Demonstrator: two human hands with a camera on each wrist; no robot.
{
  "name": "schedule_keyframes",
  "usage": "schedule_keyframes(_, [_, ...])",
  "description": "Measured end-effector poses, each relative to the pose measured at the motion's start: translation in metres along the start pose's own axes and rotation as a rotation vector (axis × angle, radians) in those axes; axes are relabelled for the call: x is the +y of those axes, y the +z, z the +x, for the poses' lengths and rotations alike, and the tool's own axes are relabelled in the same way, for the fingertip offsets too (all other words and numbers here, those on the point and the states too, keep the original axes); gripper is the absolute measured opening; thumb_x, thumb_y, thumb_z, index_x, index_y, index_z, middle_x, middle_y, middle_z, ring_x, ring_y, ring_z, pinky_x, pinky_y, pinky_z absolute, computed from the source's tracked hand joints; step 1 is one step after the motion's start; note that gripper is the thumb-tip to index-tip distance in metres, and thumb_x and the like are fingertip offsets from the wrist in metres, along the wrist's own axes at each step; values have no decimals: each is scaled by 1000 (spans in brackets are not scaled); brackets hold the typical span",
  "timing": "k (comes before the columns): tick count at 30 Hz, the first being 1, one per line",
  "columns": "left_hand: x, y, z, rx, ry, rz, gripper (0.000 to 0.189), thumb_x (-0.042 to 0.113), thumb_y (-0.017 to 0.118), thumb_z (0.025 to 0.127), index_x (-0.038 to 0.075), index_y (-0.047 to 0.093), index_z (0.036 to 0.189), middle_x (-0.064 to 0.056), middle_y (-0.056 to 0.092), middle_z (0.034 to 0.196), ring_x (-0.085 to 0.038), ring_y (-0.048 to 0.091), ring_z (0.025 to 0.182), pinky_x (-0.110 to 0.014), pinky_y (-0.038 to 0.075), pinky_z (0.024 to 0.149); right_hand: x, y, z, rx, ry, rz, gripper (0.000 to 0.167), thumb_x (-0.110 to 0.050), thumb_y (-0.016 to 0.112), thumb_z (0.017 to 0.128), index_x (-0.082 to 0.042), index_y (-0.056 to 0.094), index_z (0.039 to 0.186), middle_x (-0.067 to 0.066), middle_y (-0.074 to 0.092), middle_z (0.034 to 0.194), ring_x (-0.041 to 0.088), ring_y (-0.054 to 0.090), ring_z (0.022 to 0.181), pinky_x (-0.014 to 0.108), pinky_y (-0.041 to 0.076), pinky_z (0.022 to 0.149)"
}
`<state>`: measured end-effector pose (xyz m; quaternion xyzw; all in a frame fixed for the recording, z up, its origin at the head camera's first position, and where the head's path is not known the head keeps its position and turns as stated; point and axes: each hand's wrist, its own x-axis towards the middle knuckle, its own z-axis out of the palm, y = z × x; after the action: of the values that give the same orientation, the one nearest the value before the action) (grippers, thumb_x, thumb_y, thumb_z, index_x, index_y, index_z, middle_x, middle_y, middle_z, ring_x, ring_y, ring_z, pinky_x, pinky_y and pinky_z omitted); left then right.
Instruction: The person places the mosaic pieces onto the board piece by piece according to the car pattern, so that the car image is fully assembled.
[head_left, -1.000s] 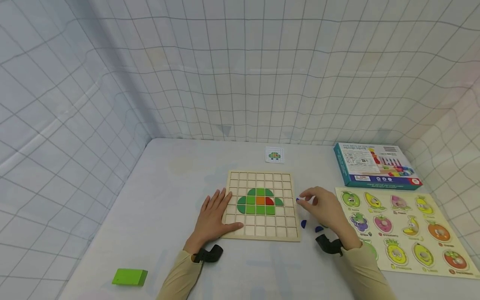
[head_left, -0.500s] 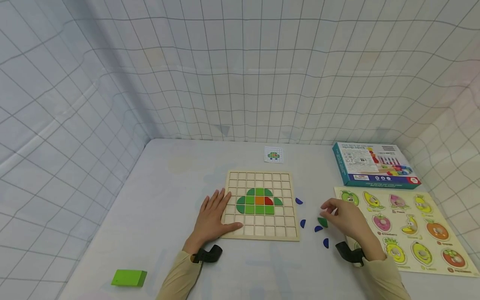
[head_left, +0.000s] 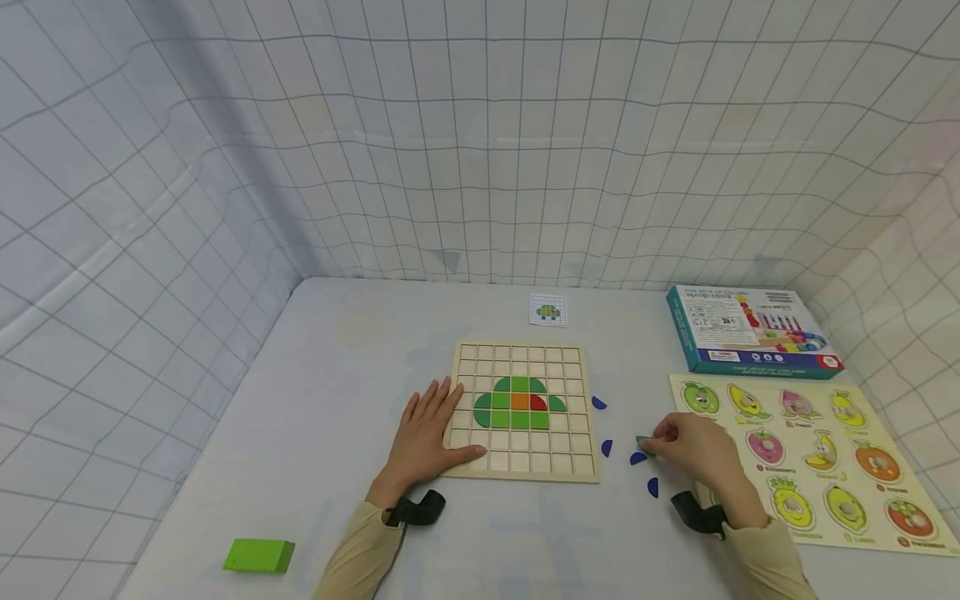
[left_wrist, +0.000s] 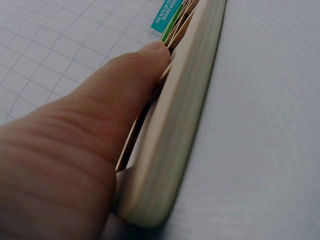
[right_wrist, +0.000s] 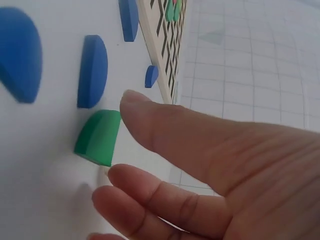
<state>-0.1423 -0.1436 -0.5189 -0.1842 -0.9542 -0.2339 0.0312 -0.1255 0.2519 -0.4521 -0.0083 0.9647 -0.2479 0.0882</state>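
A wooden grid board (head_left: 521, 461) lies mid-table, with green, orange and red tiles (head_left: 520, 402) set in its cells. My left hand (head_left: 423, 435) rests with fingers spread on the board's left edge; in the left wrist view the thumb (left_wrist: 117, 82) lies along the rim. To the right of the board, my right hand (head_left: 699, 450) pinches a green quarter-circle tile (right_wrist: 100, 137) between thumb and fingertips, low over the table. Several blue half-round tiles lie around it, including one blue tile (right_wrist: 93, 72) right beside the green one.
A small pattern card (head_left: 548, 310) lies behind the board. At the right are a boxed toy set (head_left: 753, 329) and a fruit puzzle board (head_left: 813, 406). A bright green block (head_left: 258, 556) sits front left. Grid-patterned cloth walls enclose the table.
My right hand let go of a blue half-round tile by the board's right edge, moved right and toward me, and took hold of the green quarter-circle tile. The left hand stayed put.
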Motion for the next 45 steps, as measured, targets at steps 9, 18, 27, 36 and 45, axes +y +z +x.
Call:
schedule_keyframes(9, [0, 0, -1, 3, 1, 0, 100, 66, 64, 76, 14, 25, 152, -6, 16, 157, -24, 7, 143, -44, 1, 113, 1, 5, 3, -9, 33, 22, 31, -32, 79, 78, -6, 64, 82, 0, 57, 70, 19, 49, 68, 32, 40, 60])
schedule_keyframes(18, [4, -3, -2, 22, 14, -10, 99, 62, 67, 76, 11, 28, 151, -10, 19, 156, -27, 11, 143, -48, 4, 112, 2, 4, -2, -10, 51, 32, 29, -27, 79, 78, -3, 64, 83, 2, 56, 71, 20, 50, 68, 33, 42, 60])
schedule_keyframes(27, [5, -4, -2, 12, 8, -7, 98, 62, 66, 76, 11, 27, 151, -9, 18, 156, -28, 10, 143, -48, 4, 112, 0, 8, 0, 15, 27, 35, 24, -23, 79, 79, -4, 66, 83, 1, 56, 70, 19, 49, 67, 32, 41, 60])
schedule_keyframes(36, [4, -3, -2, 21, 16, -11, 98, 62, 66, 76, 10, 29, 150, -11, 20, 155, -29, 12, 142, -49, 5, 112, -6, 14, 10, 27, 10, 69, 26, -27, 78, 78, -5, 66, 84, 1, 54, 68, 18, 48, 66, 31, 37, 57])
schedule_keyframes(45, [5, -5, -2, 20, 17, -11, 98, 61, 67, 76, 9, 28, 150, -10, 19, 155, -28, 11, 142, -49, 5, 112, -8, 19, 15, 24, 11, 68, 23, -23, 78, 79, -5, 64, 83, 2, 54, 70, 18, 49, 65, 31, 39, 56])
